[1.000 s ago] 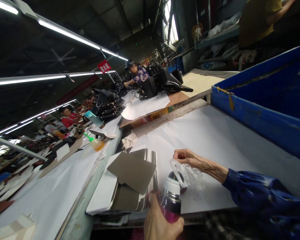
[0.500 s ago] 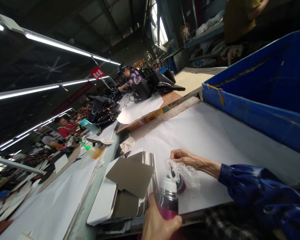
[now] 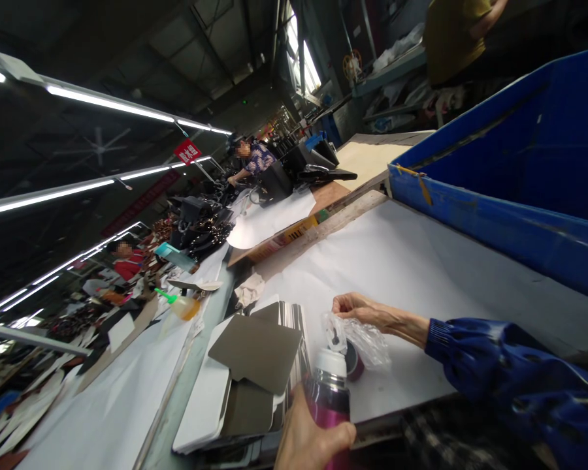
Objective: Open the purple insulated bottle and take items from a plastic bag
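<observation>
My left hand (image 3: 306, 434) is wrapped round a purple thermos bottle (image 3: 330, 398) with a silver neck and a white stopper, near the table's front edge. Just beyond the stopper, my right hand (image 3: 355, 305) pinches the top of a crumpled clear plastic bag (image 3: 372, 346). The bag hangs beside a small purple cup-like lid (image 3: 355, 365) with a dark inside, which stands behind the bottle and is partly hidden. Left of the bottle lies a stack of grey-brown and white cut panels (image 3: 257, 346).
A large blue bin (image 3: 490, 215) stands on the right of the white-covered table (image 3: 362, 254). A glue bottle with a green nozzle (image 3: 183, 305) lies to the left. Farther back, a person (image 3: 259, 158) leans over black bags.
The view has shifted slightly. The plastic bag's loose end by the stopper has shifted a little, and more of the purple lid shows. Both hands keep their grips.
</observation>
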{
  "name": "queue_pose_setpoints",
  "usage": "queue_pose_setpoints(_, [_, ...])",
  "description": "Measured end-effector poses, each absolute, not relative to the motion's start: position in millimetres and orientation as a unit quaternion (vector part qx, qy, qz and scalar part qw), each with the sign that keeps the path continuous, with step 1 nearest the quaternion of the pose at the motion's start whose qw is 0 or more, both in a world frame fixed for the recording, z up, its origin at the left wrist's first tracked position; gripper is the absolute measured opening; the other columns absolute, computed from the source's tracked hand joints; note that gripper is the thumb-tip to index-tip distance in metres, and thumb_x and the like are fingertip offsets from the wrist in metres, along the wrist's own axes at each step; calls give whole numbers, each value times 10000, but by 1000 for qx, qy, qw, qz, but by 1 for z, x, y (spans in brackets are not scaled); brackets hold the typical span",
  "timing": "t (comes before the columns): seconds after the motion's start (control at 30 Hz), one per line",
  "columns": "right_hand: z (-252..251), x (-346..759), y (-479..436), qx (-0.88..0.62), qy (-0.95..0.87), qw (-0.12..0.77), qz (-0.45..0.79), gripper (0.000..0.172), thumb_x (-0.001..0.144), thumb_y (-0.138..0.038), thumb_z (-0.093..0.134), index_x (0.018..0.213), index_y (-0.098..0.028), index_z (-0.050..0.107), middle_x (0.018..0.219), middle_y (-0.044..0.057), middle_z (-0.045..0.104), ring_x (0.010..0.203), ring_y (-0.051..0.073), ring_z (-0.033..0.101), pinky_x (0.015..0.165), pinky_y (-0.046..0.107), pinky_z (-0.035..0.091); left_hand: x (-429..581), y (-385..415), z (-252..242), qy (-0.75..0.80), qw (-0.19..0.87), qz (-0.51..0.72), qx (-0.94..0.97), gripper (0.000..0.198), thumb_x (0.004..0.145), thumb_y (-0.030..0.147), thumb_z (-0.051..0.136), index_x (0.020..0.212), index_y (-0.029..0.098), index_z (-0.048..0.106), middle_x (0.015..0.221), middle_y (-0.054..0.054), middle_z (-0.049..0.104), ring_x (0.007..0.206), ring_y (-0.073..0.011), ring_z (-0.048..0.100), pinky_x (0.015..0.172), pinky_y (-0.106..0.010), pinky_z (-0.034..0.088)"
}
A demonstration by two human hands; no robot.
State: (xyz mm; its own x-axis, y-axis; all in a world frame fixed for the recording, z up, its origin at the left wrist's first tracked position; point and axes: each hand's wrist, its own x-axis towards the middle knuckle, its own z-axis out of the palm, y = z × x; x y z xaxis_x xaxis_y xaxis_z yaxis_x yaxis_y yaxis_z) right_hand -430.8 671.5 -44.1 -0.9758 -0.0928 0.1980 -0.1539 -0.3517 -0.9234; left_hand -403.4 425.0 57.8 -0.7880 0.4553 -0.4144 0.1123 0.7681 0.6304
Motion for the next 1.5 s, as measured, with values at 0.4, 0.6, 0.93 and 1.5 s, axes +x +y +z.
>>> queue_pose_setpoints(0.4, [-49,-431,674,100,-558,8,824,232,978,-292,670,830,-133,589,703,-53,559,489,60,485,419,154,398,-412,428,64,894,311,281,159,661,604,344,754,1209,154,568,1038,-70,682,984,-281,623,846,-340,472])
queue_pose_setpoints(0.6, [-44,-430,674,108,-559,12,822,223,975,-269,674,821,-131,591,695,-57,557,496,63,494,433,158,411,-413,436,72,878,335,291,177,658,597,357,761,1202,159,595,1076,-73,679,1002,-282,615,859,-339,474])
queue_pose_setpoints(0.93, [-43,-426,675,90,-564,3,820,290,998,-338,645,801,-134,585,643,-69,530,451,54,459,400,153,378,-419,428,72,847,377,328,179,638,626,456,735,1179,164,605,1035,-66,663,984,-272,602,852,-337,470])
queue_pose_setpoints(1.5, [-35,-424,668,146,-462,27,874,206,960,-268,688,840,-137,584,730,-46,574,543,79,535,477,179,451,-419,419,39,808,338,419,240,888,567,343,777,1333,87,407,1119,-143,666,1003,-310,644,893,-362,478])
